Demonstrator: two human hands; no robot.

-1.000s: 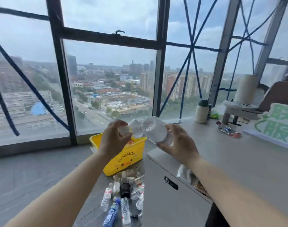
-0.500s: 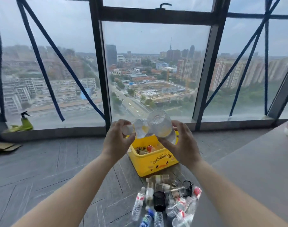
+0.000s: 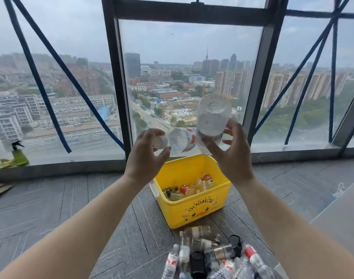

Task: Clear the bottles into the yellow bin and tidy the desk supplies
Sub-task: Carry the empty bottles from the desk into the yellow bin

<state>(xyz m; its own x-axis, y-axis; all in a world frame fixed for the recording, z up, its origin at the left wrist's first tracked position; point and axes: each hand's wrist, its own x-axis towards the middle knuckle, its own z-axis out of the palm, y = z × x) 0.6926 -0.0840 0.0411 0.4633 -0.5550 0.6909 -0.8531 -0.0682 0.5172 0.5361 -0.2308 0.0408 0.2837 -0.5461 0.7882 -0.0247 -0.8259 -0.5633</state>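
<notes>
We hold a clear bottle [image 3: 211, 118] above the yellow bin [image 3: 194, 211].
Our left hand [image 3: 146, 158] pinches its cap end, our right hand [image 3: 233, 156] curls round its bottom. More bottles [image 3: 212, 256] lie on the floor [image 3: 51, 208].

The one word I can read from here is "COSMOS", printed in black capitals in an arc across the front wall of the yellow bin [image 3: 178, 216]. A smaller line of lettering curves just above it, too fine to make out, and small cartoon marks sit beneath it. The clear bottle [image 3: 182, 138] held up over the bin carries a red-and-white label with print on it, but the characters are blurred. The bottles inside the bin [image 3: 208, 179] and the bottles on the floor [image 3: 250, 255] in front of it wear red-and-white labels too, none legible.
</notes>
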